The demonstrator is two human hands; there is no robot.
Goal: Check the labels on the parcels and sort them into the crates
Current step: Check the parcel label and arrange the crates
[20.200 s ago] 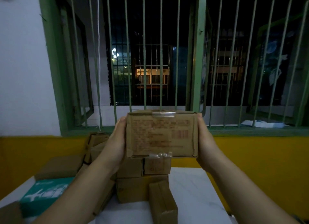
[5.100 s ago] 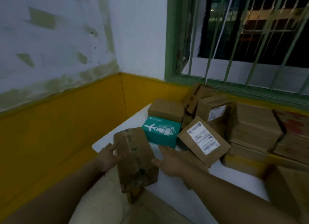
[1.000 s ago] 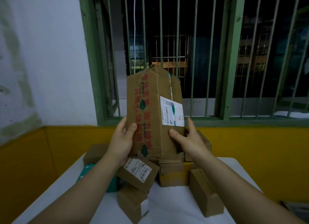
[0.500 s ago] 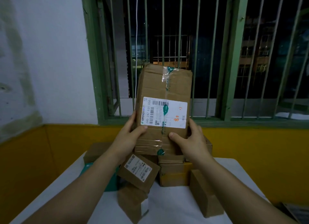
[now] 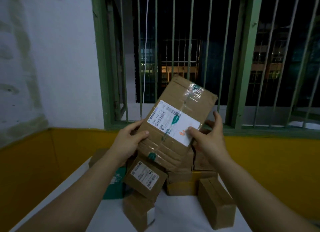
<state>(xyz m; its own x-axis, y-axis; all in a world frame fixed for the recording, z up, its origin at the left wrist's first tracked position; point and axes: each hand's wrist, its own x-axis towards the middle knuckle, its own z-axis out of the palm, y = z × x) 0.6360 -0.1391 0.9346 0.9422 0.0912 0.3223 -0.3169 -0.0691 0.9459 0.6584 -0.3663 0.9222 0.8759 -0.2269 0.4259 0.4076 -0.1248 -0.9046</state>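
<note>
I hold a long brown parcel (image 5: pixel 174 124) up in front of me, above the white table (image 5: pixel 180 219). It leans so its top points to about 1 o'clock. My left hand (image 5: pixel 127 143) grips its lower left edge — thumb on the front, fingers curled behind. My right hand (image 5: pixel 207 140) holds the right side, thumb pressed on the corner of the white label (image 5: pixel 173 122), fingers wrapped round the back edge. The label faces me, with dark bar codes and a green mark on it. The print is too blurry to read. Clear tape (image 5: pixel 194 93) runs down the middle of the front.

Under the parcel sits a pile of more boxes. At 7 o'clock from it lies a small brown box with a label (image 5: pixel 145 178), tilted. Left of that peeks a green box (image 5: pixel 115 185). At 5 o'clock a plain brown box (image 5: pixel 215 204) lies on the table — just beside a yellowish box (image 5: pixel 181 183). At 6 o'clock, near me, stands another brown box (image 5: pixel 138 212).

Behind it all is a green barred window (image 5: pixel 190 41), dark outside, and a yellow wall band (image 5: pixel 268 159).
</note>
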